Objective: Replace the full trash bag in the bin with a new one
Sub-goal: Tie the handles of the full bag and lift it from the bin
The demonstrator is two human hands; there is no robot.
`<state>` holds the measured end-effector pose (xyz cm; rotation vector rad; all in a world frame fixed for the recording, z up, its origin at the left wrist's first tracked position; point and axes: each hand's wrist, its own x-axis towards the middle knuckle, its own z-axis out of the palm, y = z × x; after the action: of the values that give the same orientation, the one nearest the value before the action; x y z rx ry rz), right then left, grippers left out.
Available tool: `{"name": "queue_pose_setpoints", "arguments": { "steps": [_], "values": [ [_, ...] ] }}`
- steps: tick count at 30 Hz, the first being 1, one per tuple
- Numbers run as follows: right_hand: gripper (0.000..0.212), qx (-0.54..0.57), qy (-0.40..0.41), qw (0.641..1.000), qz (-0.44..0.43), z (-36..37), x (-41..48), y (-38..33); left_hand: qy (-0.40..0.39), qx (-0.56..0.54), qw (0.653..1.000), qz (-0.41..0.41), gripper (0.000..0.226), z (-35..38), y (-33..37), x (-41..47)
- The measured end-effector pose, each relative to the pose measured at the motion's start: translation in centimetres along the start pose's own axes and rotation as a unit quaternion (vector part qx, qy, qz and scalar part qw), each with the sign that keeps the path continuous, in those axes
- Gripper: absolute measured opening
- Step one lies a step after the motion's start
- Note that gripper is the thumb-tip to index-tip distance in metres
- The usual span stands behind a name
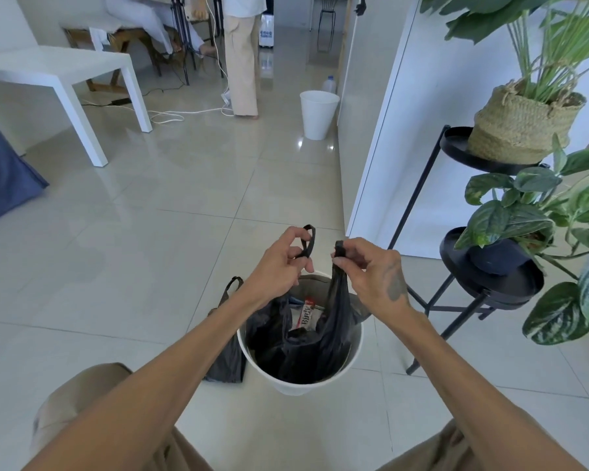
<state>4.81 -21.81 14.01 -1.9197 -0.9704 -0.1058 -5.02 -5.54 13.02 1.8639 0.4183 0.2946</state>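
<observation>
I have my left hand (279, 263) pinched around one thin loop handle and my right hand (371, 270) closed on the other, both raised above the round white plastic bin (356, 348) so the full black plastic trash bag (320, 338) gathers shut, I judge, before lifting or tying. The bag's thin glossy film hangs crumpled inside the bin, a printed packet (306, 316) showing in its mouth. A second limp black handled bag (227, 351), likely the replacement, lies on the tiled floor touching the bin's left side.
</observation>
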Motion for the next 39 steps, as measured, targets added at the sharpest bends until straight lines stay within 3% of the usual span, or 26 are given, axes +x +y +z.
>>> {"name": "queue_pose_setpoints", "arguments": {
  "steps": [4,9,13,16,20,24,25,27,29,31,33,35,37,39],
  "values": [
    [0.026,0.041,-0.020,0.998,0.036,-0.1,0.4,-0.5,-0.019,0.007,1.000,0.010,0.041,0.1,0.1,0.3],
    [0.014,0.012,-0.013,0.994,-0.104,-0.6,0.0,-0.1,-0.075,0.057,0.995,0.035,0.059,-0.7,0.3,0.8],
    [0.006,-0.088,0.008,0.968,-0.235,0.2,0.6,0.6,-0.114,0.076,0.990,0.035,0.077,-0.8,0.4,1.2],
    [0.009,-0.139,-0.010,0.959,-0.248,0.8,1.2,1.7,-0.149,0.068,0.986,0.031,0.093,-0.6,0.5,1.2],
    [0.013,-0.113,-0.009,0.980,-0.163,1.4,1.2,2.9,-0.129,0.031,0.991,0.023,0.092,-0.8,0.3,0.8],
    [0.011,0.015,0.046,0.998,-0.026,2.2,0.3,2.3,-0.048,-0.093,0.994,0.036,0.038,-0.6,0.1,-0.8],
    [0.012,0.051,0.057,0.997,0.009,2.4,0.1,2.1,-0.030,-0.066,0.996,0.050,0.027,-0.3,-0.1,-1.2],
    [0.016,0.123,0.072,0.988,0.064,2.7,0.1,1.6,-0.006,0.080,0.992,0.101,0.031,0.6,-1.7,-1.4],
    [0.018,0.141,0.059,0.984,0.095,3.1,0.0,1.3,0.042,0.274,0.944,0.177,0.037,1.2,-4.2,-1.1],
    [0.022,0.139,0.032,0.978,0.151,3.6,-0.1,1.5,0.102,0.336,0.915,0.200,0.040,1.5,-6.0,-1.1],
    [0.032,0.168,-0.035,0.945,0.280,3.5,0.4,1.5,0.127,0.297,0.924,0.205,0.049,1.8,-6.0,-1.6],
    [0.032,0.169,-0.174,0.898,0.368,3.1,0.7,1.9,0.093,0.267,0.935,0.215,0.044,1.7,-5.4,-1.8],
    [0.032,0.119,-0.306,0.873,0.360,2.5,1.1,2.1,0.039,0.241,0.947,0.209,0.025,1.1,-4.9,-1.4],
    [0.029,0.107,-0.379,0.853,0.343,2.1,1.3,2.2,-0.007,0.212,0.961,0.179,0.017,0.3,-4.4,-1.0]
  ]
}}
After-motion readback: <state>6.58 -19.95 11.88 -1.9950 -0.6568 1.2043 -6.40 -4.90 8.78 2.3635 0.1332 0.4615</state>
